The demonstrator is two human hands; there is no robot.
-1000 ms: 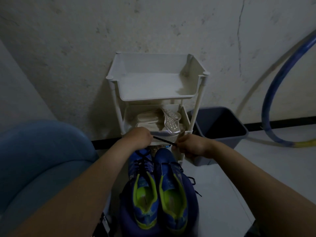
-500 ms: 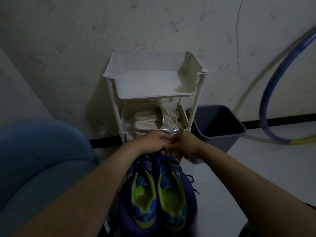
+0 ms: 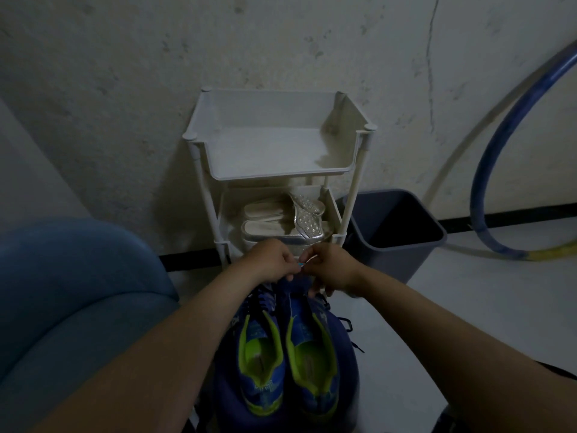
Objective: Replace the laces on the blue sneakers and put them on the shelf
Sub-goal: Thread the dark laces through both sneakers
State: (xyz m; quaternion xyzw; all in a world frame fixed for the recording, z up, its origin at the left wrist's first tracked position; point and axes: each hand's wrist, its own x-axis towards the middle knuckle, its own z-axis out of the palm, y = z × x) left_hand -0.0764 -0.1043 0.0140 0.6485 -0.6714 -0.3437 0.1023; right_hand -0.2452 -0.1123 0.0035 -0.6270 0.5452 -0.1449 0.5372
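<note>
A: So, from the head camera, where are the blue sneakers with lime-green lining (image 3: 312, 364)?

B: Directly in front of the white plastic two-tier shelf rack (image 3: 274, 175). They lie side by side, toes toward it and heels toward the person, on a dark blue rounded cushion (image 3: 346, 373).

A: And the hands?

B: Both meet over the toe ends, just in front of the rack's lower tier. The left hand (image 3: 268, 260) has its fingers curled, with thumb and forefinger pinching a thin lace (image 3: 301, 263). The right hand (image 3: 331, 270) pinches the same short stretch from the other side, so the two hands nearly touch. Its lower fingers reach down to the toe of the right-hand sneaker.

A: What colour is the lace?

B: Only a short, pale bit shows between the fingertips, and the light is too dim to say more. Dark lace ends (image 3: 349, 329) trail off the right-hand sneaker's outer side.

A: Anything on the rack?

B: The lower tier holds silver-white sandals with studded straps (image 3: 299, 223).

A: Around it?

B: A grey plastic bin (image 3: 396, 248) stands just right of the rack. Farther right, a blue hoop with a yellow section (image 3: 487, 170) leans on the stained pale wall (image 3: 125, 89) behind the rack. A blue upholstered seat (image 3: 78, 276) sits to the rack's left, nearer the person.
</note>
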